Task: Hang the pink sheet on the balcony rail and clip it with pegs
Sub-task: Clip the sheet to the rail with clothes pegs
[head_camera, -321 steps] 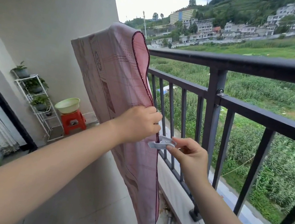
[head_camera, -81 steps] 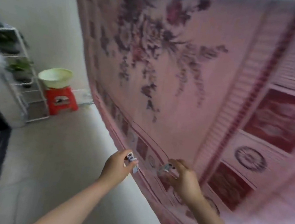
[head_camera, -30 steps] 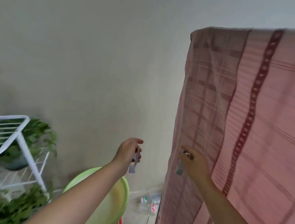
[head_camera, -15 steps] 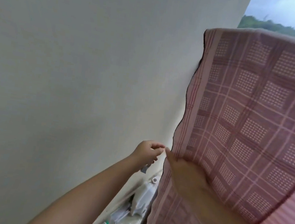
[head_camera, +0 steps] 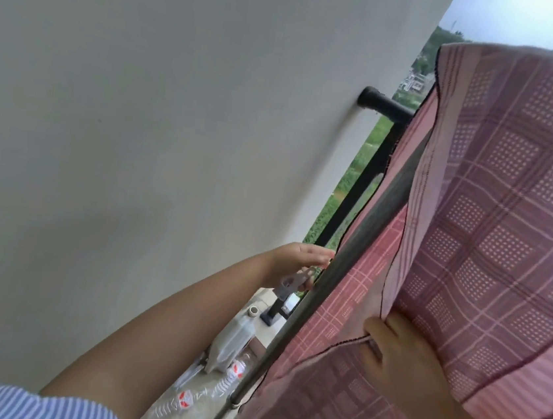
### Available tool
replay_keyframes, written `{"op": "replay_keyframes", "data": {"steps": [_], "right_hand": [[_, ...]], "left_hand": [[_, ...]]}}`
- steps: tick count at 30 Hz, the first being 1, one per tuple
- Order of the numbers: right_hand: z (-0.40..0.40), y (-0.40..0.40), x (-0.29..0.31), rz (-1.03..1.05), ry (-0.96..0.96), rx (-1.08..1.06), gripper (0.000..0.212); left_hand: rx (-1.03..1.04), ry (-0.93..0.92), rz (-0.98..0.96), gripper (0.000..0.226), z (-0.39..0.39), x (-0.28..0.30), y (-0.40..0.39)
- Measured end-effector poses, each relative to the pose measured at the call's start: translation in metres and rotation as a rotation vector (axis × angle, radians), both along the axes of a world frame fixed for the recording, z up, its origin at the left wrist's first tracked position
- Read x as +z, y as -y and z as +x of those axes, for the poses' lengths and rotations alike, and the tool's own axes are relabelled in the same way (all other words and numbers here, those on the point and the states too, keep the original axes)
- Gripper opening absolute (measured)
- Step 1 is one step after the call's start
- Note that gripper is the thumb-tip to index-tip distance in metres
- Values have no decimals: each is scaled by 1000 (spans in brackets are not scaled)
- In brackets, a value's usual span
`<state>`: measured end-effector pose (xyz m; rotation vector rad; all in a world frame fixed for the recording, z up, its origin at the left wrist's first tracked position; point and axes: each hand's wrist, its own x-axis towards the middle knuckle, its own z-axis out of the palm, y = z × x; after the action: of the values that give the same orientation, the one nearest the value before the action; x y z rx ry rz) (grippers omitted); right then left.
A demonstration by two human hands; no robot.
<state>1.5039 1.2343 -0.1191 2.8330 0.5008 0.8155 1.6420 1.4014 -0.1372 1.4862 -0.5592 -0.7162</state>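
Observation:
The pink checked sheet [head_camera: 495, 213] hangs over the black balcony rail [head_camera: 385, 107], which meets the wall at upper centre. My right hand [head_camera: 399, 359] grips the hem of the sheet's front layer and holds it pulled aside, baring an inner pink layer [head_camera: 343, 303] and a dark slanted bar [head_camera: 361, 239]. My left hand [head_camera: 296, 263] holds a grey peg [head_camera: 289, 283] in its lower fingers, while its upper fingertips reach the sheet's left edge by the bar. Whether my right hand also holds a peg is hidden.
A plain cream wall [head_camera: 174, 128] fills the left, close to the sheet's edge. On the floor below lie a plastic jug [head_camera: 230, 342] and crushed clear bottles [head_camera: 184, 402]. Black upright balusters [head_camera: 355, 197] stand beyond, with green fields behind them.
My right hand has drawn the sheet's front layer to the right, uncovering the inner layer, bar and rail end. My left hand has risen with the peg to the sheet's edge.

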Motion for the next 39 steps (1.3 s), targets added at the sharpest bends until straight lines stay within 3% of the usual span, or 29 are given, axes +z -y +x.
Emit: {"op": "replay_keyframes", "data": {"steps": [5,10,13,17,21,26,29,32,39], "right_hand": [[-5,15,-9,94,-53,-49,5],[5,9,-15,108,-45,-4,10],[11,-2,-22,122,-33,63,16],[24,-17,-22,198,7,108,27],[30,-28,-15,194,-31,142,46],[29,-31,-17,170,-114,121,43],[24,-25,-16,392,-219,207,38],[20,-16,-10,553,-250,257,37],[18,-13,0,518,-296,204,40]], "left_hand": [[-219,-8,-50,13,21,3,10],[-331,-82,-185,24,35,0,6],[-170,-6,-205,15,29,-6,12],[228,162,-223,36,15,-10,6],[499,228,-277,38,3,-17,-19],[468,343,-195,30,-19,-18,-11],[438,362,-199,15,-30,-11,-5],[487,435,-204,22,-31,-8,-1],[664,474,-161,9,-31,-4,9]]}}
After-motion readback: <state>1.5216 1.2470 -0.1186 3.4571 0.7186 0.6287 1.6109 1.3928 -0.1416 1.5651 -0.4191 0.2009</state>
